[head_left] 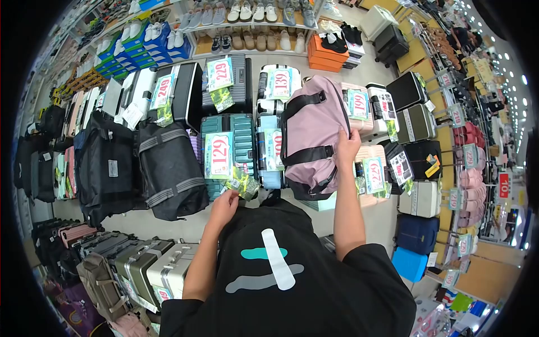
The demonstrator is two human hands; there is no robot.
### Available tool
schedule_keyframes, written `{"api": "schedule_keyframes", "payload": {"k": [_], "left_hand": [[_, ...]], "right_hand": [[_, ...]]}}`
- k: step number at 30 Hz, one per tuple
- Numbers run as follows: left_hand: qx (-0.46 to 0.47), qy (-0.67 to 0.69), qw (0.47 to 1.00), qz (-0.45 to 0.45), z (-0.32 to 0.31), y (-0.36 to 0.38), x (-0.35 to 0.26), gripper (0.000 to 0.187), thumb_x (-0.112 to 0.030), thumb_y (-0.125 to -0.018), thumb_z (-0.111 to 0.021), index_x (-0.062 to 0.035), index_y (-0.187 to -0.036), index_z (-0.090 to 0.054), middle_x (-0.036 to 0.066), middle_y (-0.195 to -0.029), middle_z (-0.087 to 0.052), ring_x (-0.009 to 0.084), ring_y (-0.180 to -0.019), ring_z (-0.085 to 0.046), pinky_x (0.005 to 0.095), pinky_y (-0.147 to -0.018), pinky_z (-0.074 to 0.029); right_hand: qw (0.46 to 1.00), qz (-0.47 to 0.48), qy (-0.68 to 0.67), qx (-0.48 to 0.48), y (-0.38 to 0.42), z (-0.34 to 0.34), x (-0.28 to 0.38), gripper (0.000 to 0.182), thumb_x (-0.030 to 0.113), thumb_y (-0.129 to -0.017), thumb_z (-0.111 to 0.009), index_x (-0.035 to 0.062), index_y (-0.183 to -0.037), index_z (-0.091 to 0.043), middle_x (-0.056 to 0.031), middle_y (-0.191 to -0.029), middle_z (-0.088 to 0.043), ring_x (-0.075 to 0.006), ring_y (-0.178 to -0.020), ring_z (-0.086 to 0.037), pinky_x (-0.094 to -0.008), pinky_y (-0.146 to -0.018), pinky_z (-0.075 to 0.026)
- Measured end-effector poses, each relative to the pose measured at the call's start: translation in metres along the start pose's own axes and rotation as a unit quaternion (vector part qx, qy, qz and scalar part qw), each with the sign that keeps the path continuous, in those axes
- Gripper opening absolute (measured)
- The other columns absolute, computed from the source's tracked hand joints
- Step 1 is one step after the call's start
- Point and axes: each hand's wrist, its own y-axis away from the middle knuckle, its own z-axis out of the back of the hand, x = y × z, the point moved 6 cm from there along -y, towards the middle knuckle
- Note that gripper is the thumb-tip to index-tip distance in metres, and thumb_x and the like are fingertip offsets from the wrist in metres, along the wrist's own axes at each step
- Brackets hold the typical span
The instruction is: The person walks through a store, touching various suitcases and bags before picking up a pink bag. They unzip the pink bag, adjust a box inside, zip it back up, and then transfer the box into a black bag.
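A pink duffel bag (314,123) with black straps lies on top of the suitcases right of centre. My right hand (348,147) is closed on its right edge. Lower and to the left, my left hand (225,206) is closed beside the green price leaflet (242,183) hanging at the foot of a teal suitcase (245,140); what its fingers hold, if anything, is too small to make out. Left of that suitcase, a black bag with grey straps (171,168) rests next to a larger black bag (108,163).
Rows of suitcases with price cards stand around me, including a cream one (174,264) behind at the left. Shoe shelves (247,31) and an orange shoebox stack (325,55) are ahead. Hanging goods line the right, past a blue case (410,264).
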Motion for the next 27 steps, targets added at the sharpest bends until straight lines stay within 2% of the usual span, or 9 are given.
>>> {"api": "schedule_keyframes", "payload": {"k": [3,4,9,11,12,19,21,25,27], "left_hand": [[0.010,-0.001,1.000,0.020,0.000,0.007,0.012,0.019,-0.014,-0.091,-0.062,-0.0011,-0.104,-0.066,0.017,-0.092,-0.070,0.0290,-0.084,-0.069,0.0367,-0.075,-0.053],[0.012,0.008,1.000,0.024,-0.002,0.009,0.019,0.019,-0.013,-0.090,-0.062,-0.0007,-0.104,-0.066,0.016,-0.092,-0.071,0.0282,-0.083,-0.069,0.0363,-0.075,-0.053],[0.028,0.011,0.998,0.058,-0.004,0.017,0.027,0.019,-0.011,-0.090,-0.063,0.0006,-0.104,-0.065,0.015,-0.092,-0.071,0.0262,-0.083,-0.069,0.0352,-0.075,-0.053],[0.022,-0.003,0.999,0.049,-0.006,0.019,0.027,0.018,-0.011,-0.090,-0.062,-0.0014,-0.104,-0.065,0.014,-0.092,-0.070,0.0280,-0.083,-0.068,0.0364,-0.074,-0.053],[0.019,-0.005,0.998,0.053,-0.006,0.019,0.026,0.018,-0.011,-0.090,-0.062,-0.0014,-0.104,-0.065,0.014,-0.092,-0.070,0.0280,-0.083,-0.068,0.0364,-0.074,-0.053],[0.031,0.004,0.998,0.053,-0.021,0.013,0.010,0.019,-0.011,-0.090,-0.061,-0.0016,-0.105,-0.065,0.015,-0.093,-0.070,0.0301,-0.086,-0.068,0.0382,-0.076,-0.053],[0.031,-0.003,0.998,0.056,-0.025,0.010,0.004,0.019,-0.012,-0.090,-0.061,-0.0016,-0.105,-0.064,0.015,-0.094,-0.070,0.0309,-0.087,-0.068,0.0387,-0.076,-0.053],[0.042,-0.006,0.998,0.053,-0.035,0.006,-0.003,0.019,-0.013,-0.090,-0.060,-0.0016,-0.105,-0.064,0.015,-0.095,-0.070,0.0322,-0.089,-0.068,0.0400,-0.077,-0.053],[0.046,-0.012,0.998,0.051,-0.040,0.004,-0.006,0.019,-0.013,-0.090,-0.059,-0.0017,-0.105,-0.063,0.015,-0.095,-0.070,0.0323,-0.089,-0.068,0.0403,-0.077,-0.053]], "right_hand": [[1.000,0.004,0.011,0.002,0.008,-0.014,-0.007,0.021,0.014,-0.089,-0.068,-0.0013,-0.081,-0.057,-0.0030,-0.072,-0.057,-0.0090,-0.067,-0.047,-0.0273,-0.062,-0.042],[1.000,0.010,0.021,-0.001,0.007,-0.019,-0.017,0.021,0.014,-0.088,-0.068,-0.0023,-0.082,-0.057,-0.0059,-0.073,-0.058,-0.0126,-0.069,-0.049,-0.0299,-0.065,-0.044],[1.000,-0.011,0.029,0.002,0.016,-0.041,-0.033,0.020,0.014,-0.086,-0.067,-0.0041,-0.086,-0.058,-0.0116,-0.077,-0.061,-0.0197,-0.071,-0.054,-0.0340,-0.071,-0.046],[0.996,0.045,0.073,-0.018,0.020,-0.047,-0.031,0.021,0.014,-0.085,-0.068,-0.0043,-0.087,-0.058,-0.0135,-0.076,-0.061,-0.0224,-0.071,-0.055,-0.0364,-0.072,-0.046],[0.996,0.043,0.071,-0.013,0.022,-0.051,-0.026,0.021,0.014,-0.085,-0.068,-0.0043,-0.087,-0.058,-0.0135,-0.076,-0.061,-0.0224,-0.071,-0.055,-0.0364,-0.072,-0.046],[0.990,0.039,0.127,0.053,0.042,-0.070,-0.029,0.024,0.017,-0.084,-0.068,-0.0045,-0.090,-0.060,-0.0215,-0.079,-0.063,-0.0334,-0.074,-0.061,-0.0404,-0.072,-0.047],[0.983,-0.010,0.153,0.100,0.053,-0.075,-0.042,0.026,0.018,-0.084,-0.069,-0.0054,-0.093,-0.061,-0.0230,-0.085,-0.065,-0.0352,-0.079,-0.063,-0.0409,-0.075,-0.048],[0.980,0.012,0.151,0.128,0.073,-0.077,-0.070,0.029,0.020,-0.084,-0.069,-0.0067,-0.095,-0.062,-0.0243,-0.092,-0.066,-0.0365,-0.085,-0.064,-0.0408,-0.080,-0.049],[0.973,-0.009,0.157,0.171,0.078,-0.077,-0.074,0.035,0.023,-0.085,-0.068,-0.0073,-0.103,-0.062,-0.0247,-0.098,-0.065,-0.0373,-0.092,-0.064,-0.0411,-0.084,-0.049]]}}
